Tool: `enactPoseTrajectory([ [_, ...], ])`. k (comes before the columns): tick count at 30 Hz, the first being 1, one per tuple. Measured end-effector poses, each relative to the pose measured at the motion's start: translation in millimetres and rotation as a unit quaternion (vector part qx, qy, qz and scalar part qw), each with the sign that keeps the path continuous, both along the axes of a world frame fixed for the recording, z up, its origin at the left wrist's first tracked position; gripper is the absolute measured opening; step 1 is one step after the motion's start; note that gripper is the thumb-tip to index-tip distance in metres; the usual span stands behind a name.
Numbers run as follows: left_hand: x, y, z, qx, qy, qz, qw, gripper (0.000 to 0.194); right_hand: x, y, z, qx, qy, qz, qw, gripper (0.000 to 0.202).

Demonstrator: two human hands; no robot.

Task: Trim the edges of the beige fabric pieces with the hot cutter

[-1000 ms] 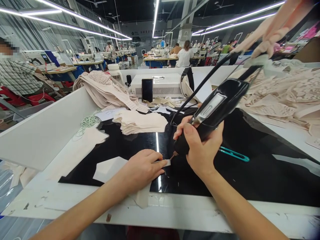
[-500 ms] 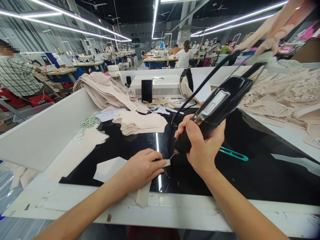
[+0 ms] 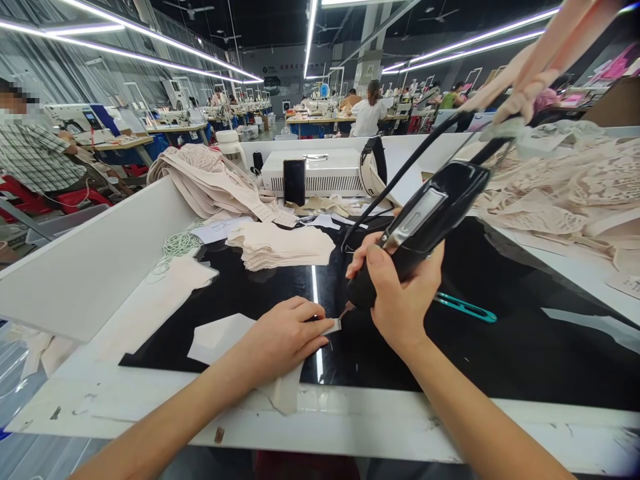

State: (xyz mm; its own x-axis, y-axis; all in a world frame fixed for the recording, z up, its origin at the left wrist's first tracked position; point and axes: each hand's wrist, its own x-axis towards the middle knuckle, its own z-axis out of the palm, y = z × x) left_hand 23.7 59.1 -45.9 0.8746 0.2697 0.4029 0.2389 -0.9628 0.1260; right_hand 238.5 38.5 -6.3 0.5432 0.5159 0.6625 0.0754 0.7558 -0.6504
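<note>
My right hand (image 3: 405,300) is closed round a black corded hand tool (image 3: 440,193) with a silver lever on its side. Its thin, blade-like tip points down and left, at the end of a small pale fabric strip (image 3: 336,326); whether it touches is too small to tell. My left hand (image 3: 283,333) lies flat with fingers stretched out, pressing the strip onto the black mat (image 3: 500,360). Pale fabric (image 3: 285,390) shows under this hand, with a white piece (image 3: 217,337) at its left. Teal thread snips (image 3: 467,307) lie beyond my right hand.
Stacked cream fabric pieces (image 3: 283,245) lie ahead. A phone (image 3: 294,181) leans on a white vented box (image 3: 325,170). Beige lace heaps (image 3: 565,180) are at right. Twisted fabric strips (image 3: 540,80) hang above the tool. A low white panel (image 3: 100,260) borders the left; people sit at machines beyond.
The black tool and my right hand have shifted slightly left, and the hanging fabric strips have swung left with them. My left hand keeps its place on the strip.
</note>
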Motion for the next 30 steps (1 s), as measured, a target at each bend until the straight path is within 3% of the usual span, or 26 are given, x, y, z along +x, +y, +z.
enactPoseTrajectory([
  [30, 0.4, 0.9, -3.1, -0.007, 0.012, 0.008, 1.0, 0.032, -1.8, -12.0, 6.6, -0.002, 0.021, 0.036, 0.999, 0.055],
])
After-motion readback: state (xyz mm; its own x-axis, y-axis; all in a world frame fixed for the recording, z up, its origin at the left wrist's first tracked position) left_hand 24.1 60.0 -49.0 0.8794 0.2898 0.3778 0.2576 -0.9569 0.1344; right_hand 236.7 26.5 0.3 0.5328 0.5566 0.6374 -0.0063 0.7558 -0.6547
